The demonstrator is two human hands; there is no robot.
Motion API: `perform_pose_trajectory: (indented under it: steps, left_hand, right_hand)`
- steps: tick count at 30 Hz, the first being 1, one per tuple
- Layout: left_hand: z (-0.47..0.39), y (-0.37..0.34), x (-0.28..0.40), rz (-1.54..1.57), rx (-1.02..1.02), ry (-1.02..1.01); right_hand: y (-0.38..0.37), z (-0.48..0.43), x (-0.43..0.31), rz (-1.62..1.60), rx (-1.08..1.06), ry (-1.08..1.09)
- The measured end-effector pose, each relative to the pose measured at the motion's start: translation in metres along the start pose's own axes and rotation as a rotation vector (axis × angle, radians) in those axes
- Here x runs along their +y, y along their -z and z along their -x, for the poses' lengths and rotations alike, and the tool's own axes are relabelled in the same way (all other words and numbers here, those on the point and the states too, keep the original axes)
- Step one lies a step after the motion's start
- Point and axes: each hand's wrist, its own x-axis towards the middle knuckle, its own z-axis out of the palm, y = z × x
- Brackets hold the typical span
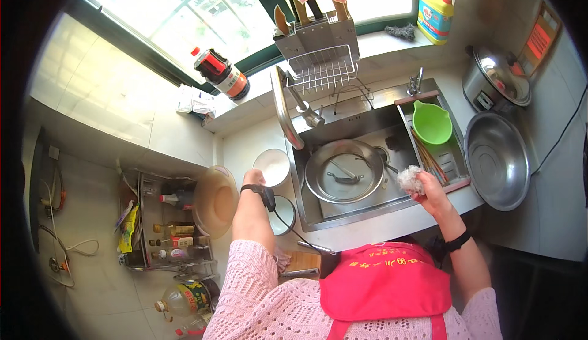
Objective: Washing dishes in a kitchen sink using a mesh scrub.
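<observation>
My left hand (255, 177) is at the near-left rim of a white bowl (274, 166) on the counter, left of the sink, and grips its edge; part of the fingers is hidden. A second bowl (284, 218), pale inside, stands nearer to me, partly behind my left forearm. In my right hand (432, 194) is a whitish mesh scrubber (410, 179), held above the sink's right part. Within the steel sink (328, 213) lies a round steel-rimmed piece (317, 188), perhaps a lid, with a bar-like handle at its centre.
A faucet (284, 110) arches over the sink's left edge. A green colander-like bowl (432, 123) and chopsticks (431, 158) sit in the side tray. To the right are a steel basin (498, 163) and a rice cooker (477, 80). Behind stands a knife rack (317, 39).
</observation>
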Motion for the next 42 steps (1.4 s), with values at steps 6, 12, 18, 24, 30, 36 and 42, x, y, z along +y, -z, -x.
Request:
perform_pose_trajectory:
  steps: [6,12,18,24,30,36,42]
  left_hand:
    - [0.082,-0.015,0.039,0.497,-0.432,-0.46]
    - [0.209,-0.078,0.075,0.68,-0.604,-0.531]
    - [0.258,-0.114,0.053,0.815,-0.547,-0.647]
    - [0.262,-0.121,0.045,0.063,0.515,-1.229]
    - [0.281,-0.119,0.046,-0.153,0.665,-1.241]
    - [0.284,-0.132,0.046,-0.111,0.722,-1.247]
    - [0.277,-0.134,0.04,0.89,-0.249,-0.62]
  right_hand:
    - [-0.024,-0.001,-0.006,0.114,0.013,0.076]
    - [-0.073,-0.017,-0.009,0.349,-0.155,0.358]
    - [-0.12,-0.019,-0.006,0.841,0.015,0.91]
    - [-0.095,-0.03,-0.008,0.647,0.199,0.772]
    - [-0.073,-0.031,-0.004,0.815,0.254,0.707]
    - [-0.078,-0.028,0.002,0.841,0.161,0.73]
    - [-0.116,-0.022,-0.001,1.043,0.064,1.2]
